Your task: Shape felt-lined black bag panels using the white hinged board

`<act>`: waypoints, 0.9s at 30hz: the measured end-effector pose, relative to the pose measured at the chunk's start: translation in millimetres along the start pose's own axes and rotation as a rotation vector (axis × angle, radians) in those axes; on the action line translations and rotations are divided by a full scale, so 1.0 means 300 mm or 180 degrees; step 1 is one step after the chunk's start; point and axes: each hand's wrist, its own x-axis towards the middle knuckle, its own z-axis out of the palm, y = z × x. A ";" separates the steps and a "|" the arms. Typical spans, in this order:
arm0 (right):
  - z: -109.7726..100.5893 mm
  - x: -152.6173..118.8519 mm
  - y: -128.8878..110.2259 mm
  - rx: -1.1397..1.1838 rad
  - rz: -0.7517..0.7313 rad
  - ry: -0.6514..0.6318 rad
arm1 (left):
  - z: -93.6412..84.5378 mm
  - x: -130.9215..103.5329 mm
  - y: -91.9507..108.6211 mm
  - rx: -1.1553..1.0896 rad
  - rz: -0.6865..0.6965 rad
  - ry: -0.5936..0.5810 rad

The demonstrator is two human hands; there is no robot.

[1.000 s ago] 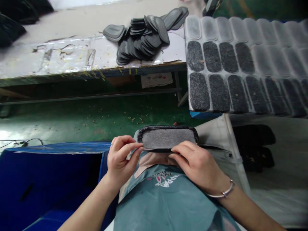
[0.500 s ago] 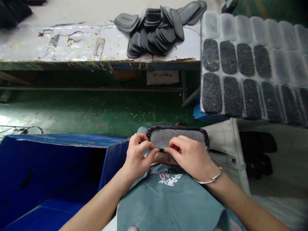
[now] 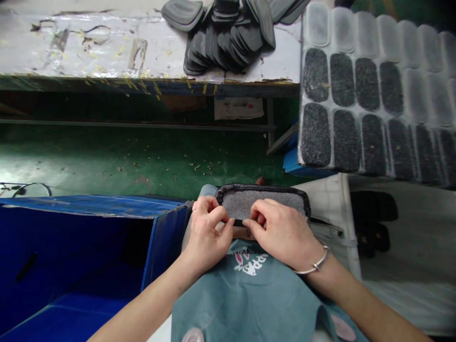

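An oblong grey pad with a gathered black edge [image 3: 242, 202] lies above my lap, its grey face turned up. My left hand [image 3: 210, 228] pinches the near edge of the pad between thumb and fingers, left of its middle. Close beside it, my right hand [image 3: 281, 230], with a bangle on the wrist, pinches the same edge, its curled fingers over the grey face. The two thumb tips are a small gap apart. Part of the pad's right side is hidden behind my right hand. A teal apron [image 3: 249, 294] with printed letters covers my lap below.
On the left stands an open blue bin [image 3: 171, 237]. A worktable [image 3: 92, 52] ahead bears a heap of dark grey shaped pads [image 3: 228, 45]. To the right is a board with rows of oblong patches [image 3: 344, 137], and below it a white container [image 3: 402, 285] with dark pieces inside.
The camera view has shifted slightly, so the table and heap sit higher in the picture. My hands keep their pinch on the pad's near edge, the thumbs nearly unmoved.
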 end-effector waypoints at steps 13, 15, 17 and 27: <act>-0.005 0.010 -0.039 -0.0528 0.0187 -0.0121 | 0.025 -0.013 -0.022 -0.0278 0.0022 0.0194; -0.004 0.008 -0.044 -0.0657 0.0179 -0.0123 | 0.038 -0.033 -0.030 -0.0432 0.0001 0.0322; -0.004 0.007 -0.046 -0.0734 0.0181 -0.0156 | 0.056 -0.066 -0.046 -0.0920 -0.0062 0.0605; -0.011 0.025 -0.058 -0.0980 0.0171 -0.0278 | 0.116 -0.112 -0.085 -0.2324 -0.1667 -0.0553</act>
